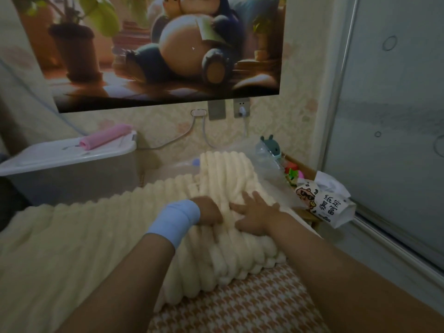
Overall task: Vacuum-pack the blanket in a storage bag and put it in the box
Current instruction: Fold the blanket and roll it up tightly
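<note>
Both your hands are on the blanket, on the bed before the bag: right hand spread, pressing the fold flat for bagging; left hand buried in pile, perhaps gripping, I cannot tell.

A cream ribbed blanket lies bunched on a bed with a houndstooth cover. The left hand, in a blue wristband, digs curled fingers into a fold. Just beside it, the right hand presses flat, fingers spread. A clear storage bag lies beyond the blanket. At the left stands a lidded box carrying a pink roll.
</note>
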A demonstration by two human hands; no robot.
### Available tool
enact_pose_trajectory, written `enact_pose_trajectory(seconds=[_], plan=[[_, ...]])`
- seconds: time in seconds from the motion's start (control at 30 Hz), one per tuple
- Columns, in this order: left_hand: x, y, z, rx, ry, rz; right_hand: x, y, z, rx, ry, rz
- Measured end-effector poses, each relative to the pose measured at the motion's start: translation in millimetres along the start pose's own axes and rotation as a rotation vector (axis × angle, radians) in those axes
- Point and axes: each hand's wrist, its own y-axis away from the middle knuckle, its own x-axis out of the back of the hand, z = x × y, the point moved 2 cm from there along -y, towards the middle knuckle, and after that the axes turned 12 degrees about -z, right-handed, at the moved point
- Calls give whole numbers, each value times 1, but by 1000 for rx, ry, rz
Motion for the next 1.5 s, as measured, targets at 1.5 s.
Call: enact_pose_trajectory(seconds=[1.5], plan=[[-61, 80, -128, 85, 224, 6, 9, 47, -149, 233, -320, 283]])
